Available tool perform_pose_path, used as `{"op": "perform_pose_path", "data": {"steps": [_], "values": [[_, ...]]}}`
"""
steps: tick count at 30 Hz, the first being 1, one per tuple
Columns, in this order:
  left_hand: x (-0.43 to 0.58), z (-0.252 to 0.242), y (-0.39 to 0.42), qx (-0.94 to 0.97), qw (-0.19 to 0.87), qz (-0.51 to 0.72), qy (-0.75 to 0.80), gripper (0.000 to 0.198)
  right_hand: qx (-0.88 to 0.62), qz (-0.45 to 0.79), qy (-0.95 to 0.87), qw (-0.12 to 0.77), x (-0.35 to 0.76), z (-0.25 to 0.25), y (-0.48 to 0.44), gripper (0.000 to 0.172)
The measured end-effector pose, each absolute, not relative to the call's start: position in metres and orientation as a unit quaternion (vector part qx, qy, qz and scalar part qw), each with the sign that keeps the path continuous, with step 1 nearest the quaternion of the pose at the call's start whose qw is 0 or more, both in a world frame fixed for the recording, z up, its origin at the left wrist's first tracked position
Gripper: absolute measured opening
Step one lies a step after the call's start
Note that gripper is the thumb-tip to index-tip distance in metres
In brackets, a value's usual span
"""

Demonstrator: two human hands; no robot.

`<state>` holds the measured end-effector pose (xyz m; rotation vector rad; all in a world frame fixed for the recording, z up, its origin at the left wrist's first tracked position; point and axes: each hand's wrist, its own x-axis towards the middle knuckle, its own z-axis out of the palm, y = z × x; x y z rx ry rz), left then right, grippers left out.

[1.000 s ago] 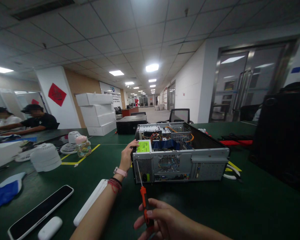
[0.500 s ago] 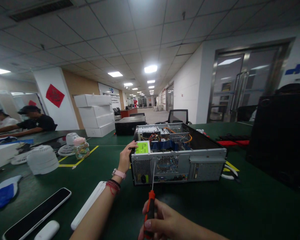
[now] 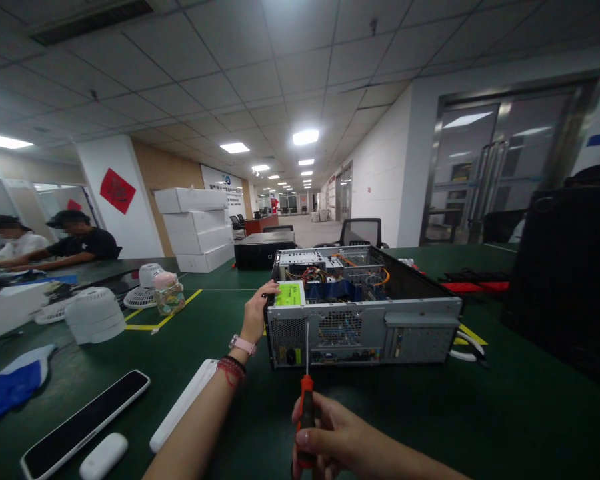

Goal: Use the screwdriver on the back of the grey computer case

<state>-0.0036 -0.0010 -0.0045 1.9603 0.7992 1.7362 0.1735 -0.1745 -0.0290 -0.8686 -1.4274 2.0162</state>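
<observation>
An open desktop computer case (image 3: 375, 327) lies on the green table, its rear panel facing me. My left hand (image 3: 257, 313) grips the case's top left corner, beside the power supply with the bright green label (image 3: 289, 294). My right hand (image 3: 330, 437), low in front of the case, holds a screwdriver by its orange and black handle (image 3: 306, 417). The thin shaft points up, and its tip lies against the rear panel near the power supply grille (image 3: 286, 331).
A black wrist rest (image 3: 83, 422), a white mouse (image 3: 103, 455) and a white bar (image 3: 183, 404) lie at the near left. White fan parts (image 3: 94, 315) and a small jar (image 3: 169, 293) stand further left. Two people sit at the far left. A black case (image 3: 570, 273) stands at right.
The screwdriver has swung from leaning left to nearly upright, its tip moving right along the rear panel. My left hand has stayed on the case corner.
</observation>
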Motion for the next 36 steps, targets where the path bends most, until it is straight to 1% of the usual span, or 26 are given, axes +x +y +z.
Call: {"op": "perform_pose_path", "data": {"steps": [17, 22, 27, 36], "values": [[-0.003, -0.004, -0.001, 0.699, 0.197, 0.623, 0.289, 0.036, -0.326, 0.743, -0.527, 0.252, 0.174, -0.024, -0.176, 0.051], [-0.004, -0.006, 0.000, 0.699, 0.206, 0.624, 0.284, 0.036, -0.334, 0.745, -0.521, 0.247, 0.173, -0.023, -0.174, 0.055], [-0.003, -0.005, -0.001, 0.699, 0.211, 0.624, 0.279, 0.035, -0.335, 0.742, -0.524, 0.250, 0.173, -0.022, -0.174, 0.054], [-0.004, -0.006, 0.001, 0.702, 0.203, 0.625, 0.276, 0.035, -0.325, 0.741, -0.530, 0.255, 0.167, -0.043, -0.166, 0.057]]}}
